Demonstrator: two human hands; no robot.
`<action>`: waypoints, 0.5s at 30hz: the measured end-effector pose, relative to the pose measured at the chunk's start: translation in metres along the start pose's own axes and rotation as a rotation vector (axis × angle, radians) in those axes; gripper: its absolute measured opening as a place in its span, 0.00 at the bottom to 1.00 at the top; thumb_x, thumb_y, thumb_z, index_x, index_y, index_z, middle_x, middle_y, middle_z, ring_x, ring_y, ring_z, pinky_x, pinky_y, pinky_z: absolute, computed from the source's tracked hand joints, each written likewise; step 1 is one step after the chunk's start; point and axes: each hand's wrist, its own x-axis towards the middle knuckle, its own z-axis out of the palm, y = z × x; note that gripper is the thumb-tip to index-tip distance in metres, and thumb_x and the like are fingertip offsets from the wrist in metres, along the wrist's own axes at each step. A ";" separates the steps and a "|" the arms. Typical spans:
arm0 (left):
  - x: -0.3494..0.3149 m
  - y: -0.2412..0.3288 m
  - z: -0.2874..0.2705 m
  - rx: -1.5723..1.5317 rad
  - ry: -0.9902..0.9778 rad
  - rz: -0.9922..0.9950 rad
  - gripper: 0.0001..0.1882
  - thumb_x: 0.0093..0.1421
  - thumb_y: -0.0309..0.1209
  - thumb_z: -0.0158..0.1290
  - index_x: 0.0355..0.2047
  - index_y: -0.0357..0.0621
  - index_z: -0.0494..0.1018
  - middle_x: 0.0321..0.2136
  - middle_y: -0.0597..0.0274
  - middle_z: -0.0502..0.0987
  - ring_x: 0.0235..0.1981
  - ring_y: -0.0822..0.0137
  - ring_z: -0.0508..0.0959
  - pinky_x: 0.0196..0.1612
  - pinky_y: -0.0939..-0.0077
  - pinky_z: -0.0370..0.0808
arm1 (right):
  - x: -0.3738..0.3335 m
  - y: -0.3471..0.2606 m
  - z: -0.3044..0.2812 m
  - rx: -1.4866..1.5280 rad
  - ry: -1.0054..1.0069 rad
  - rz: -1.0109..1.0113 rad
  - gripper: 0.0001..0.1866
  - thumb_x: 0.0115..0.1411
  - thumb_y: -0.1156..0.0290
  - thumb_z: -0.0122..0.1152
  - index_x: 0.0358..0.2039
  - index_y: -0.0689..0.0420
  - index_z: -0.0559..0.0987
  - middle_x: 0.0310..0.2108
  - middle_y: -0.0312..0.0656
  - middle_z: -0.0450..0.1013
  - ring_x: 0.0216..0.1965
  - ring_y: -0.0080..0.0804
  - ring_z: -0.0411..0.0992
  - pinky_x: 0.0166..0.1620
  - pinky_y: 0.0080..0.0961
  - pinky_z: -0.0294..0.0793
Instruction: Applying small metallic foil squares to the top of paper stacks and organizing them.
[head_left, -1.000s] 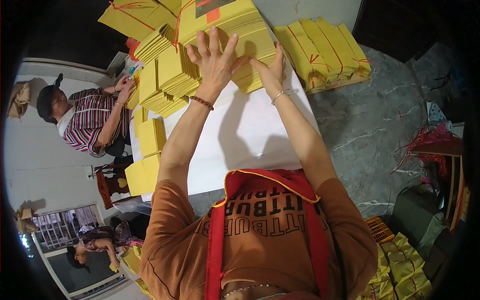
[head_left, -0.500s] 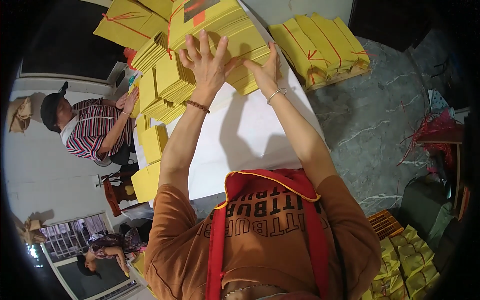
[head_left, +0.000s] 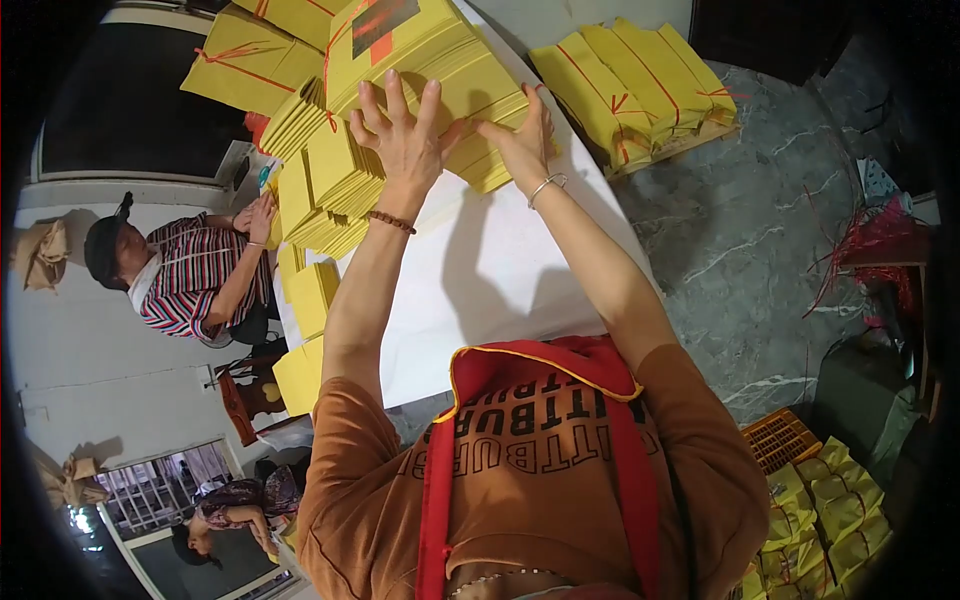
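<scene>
Both of my arms reach to a tall stack of folded yellow paper (head_left: 455, 100) at the far end of the white-topped table. My left hand (head_left: 405, 135) lies against the near side of the stack with its fingers spread. My right hand (head_left: 520, 145) touches the stack's right corner, its thumb pointing left and its fingers stretched along the right side. The two thumbs come close together. A dark picture and an orange-red patch mark the stack's top. Just left of my left hand, shorter piles of yellow folded paper (head_left: 335, 165) stand close by.
Red-tied yellow bundles (head_left: 625, 90) lie beyond the table's right edge. The white tabletop (head_left: 430, 290) stretches between my forearms. A co-worker in a striped top (head_left: 200, 270) handles yellow paper at the left; another person (head_left: 245, 505) works farther back. An orange crate (head_left: 775, 440) stands lower right.
The whole view has shifted slightly. Both my hands keep nearly the same place and pose against the stack.
</scene>
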 end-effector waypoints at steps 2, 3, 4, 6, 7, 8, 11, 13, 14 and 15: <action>0.000 -0.001 0.001 0.007 -0.016 -0.003 0.43 0.40 0.51 0.63 0.57 0.64 0.57 0.62 0.53 0.46 0.62 0.43 0.43 0.56 0.46 0.38 | 0.002 0.001 0.002 0.007 0.003 0.008 0.49 0.39 0.56 0.69 0.59 0.54 0.54 0.57 0.51 0.53 0.59 0.47 0.49 0.59 0.44 0.48; 0.000 -0.002 0.001 0.015 -0.030 -0.007 0.43 0.40 0.52 0.63 0.57 0.64 0.58 0.62 0.53 0.46 0.62 0.43 0.43 0.56 0.46 0.38 | 0.002 0.002 0.003 0.007 0.008 0.007 0.49 0.39 0.56 0.69 0.59 0.54 0.54 0.57 0.51 0.53 0.59 0.48 0.49 0.59 0.44 0.48; 0.000 -0.003 0.002 0.015 -0.031 -0.007 0.43 0.40 0.52 0.63 0.57 0.64 0.58 0.62 0.53 0.46 0.62 0.43 0.43 0.56 0.46 0.38 | 0.002 0.001 0.004 0.008 0.011 0.005 0.48 0.40 0.56 0.69 0.59 0.54 0.54 0.56 0.51 0.53 0.59 0.48 0.49 0.59 0.44 0.48; 0.000 -0.003 0.003 -0.007 -0.022 -0.033 0.43 0.40 0.53 0.62 0.57 0.63 0.58 0.63 0.53 0.45 0.62 0.45 0.41 0.57 0.45 0.36 | 0.003 0.001 0.005 0.029 0.010 0.010 0.48 0.39 0.57 0.69 0.59 0.53 0.54 0.57 0.50 0.52 0.60 0.48 0.48 0.59 0.48 0.46; -0.001 -0.003 0.004 -0.006 -0.023 -0.033 0.43 0.40 0.53 0.62 0.57 0.63 0.58 0.63 0.53 0.45 0.62 0.45 0.41 0.57 0.45 0.36 | 0.002 0.001 0.006 0.049 0.009 0.015 0.48 0.38 0.58 0.69 0.59 0.52 0.54 0.58 0.48 0.51 0.61 0.48 0.47 0.59 0.53 0.44; -0.002 -0.003 0.004 0.010 -0.048 -0.045 0.43 0.40 0.54 0.62 0.57 0.63 0.57 0.63 0.52 0.44 0.63 0.45 0.40 0.57 0.45 0.34 | 0.003 0.001 0.006 0.049 0.007 0.016 0.48 0.38 0.58 0.69 0.59 0.52 0.54 0.58 0.48 0.51 0.61 0.48 0.47 0.59 0.53 0.44; -0.002 0.000 0.003 0.057 -0.084 -0.046 0.47 0.40 0.57 0.61 0.59 0.61 0.54 0.63 0.50 0.43 0.63 0.45 0.38 0.58 0.45 0.31 | 0.005 0.005 0.006 0.057 0.004 0.006 0.48 0.39 0.59 0.69 0.59 0.52 0.54 0.59 0.48 0.51 0.61 0.48 0.46 0.59 0.53 0.44; -0.001 0.001 0.004 0.090 -0.094 -0.035 0.50 0.41 0.59 0.60 0.61 0.59 0.50 0.63 0.48 0.42 0.64 0.44 0.36 0.58 0.45 0.30 | 0.006 0.009 0.007 0.037 0.012 -0.015 0.47 0.39 0.58 0.69 0.58 0.52 0.55 0.59 0.48 0.51 0.61 0.48 0.46 0.59 0.52 0.44; 0.000 0.001 0.005 0.085 -0.093 -0.037 0.50 0.40 0.59 0.60 0.61 0.59 0.50 0.63 0.47 0.41 0.64 0.44 0.36 0.58 0.45 0.29 | 0.006 0.009 0.007 0.039 0.012 -0.015 0.47 0.39 0.58 0.69 0.58 0.52 0.55 0.59 0.48 0.51 0.61 0.48 0.46 0.59 0.52 0.44; 0.001 0.001 0.005 0.078 -0.092 -0.039 0.51 0.40 0.59 0.60 0.61 0.59 0.50 0.63 0.47 0.40 0.64 0.44 0.35 0.58 0.45 0.28 | 0.006 0.009 0.007 0.010 0.022 -0.030 0.47 0.39 0.58 0.69 0.58 0.54 0.55 0.57 0.50 0.53 0.60 0.48 0.48 0.59 0.47 0.46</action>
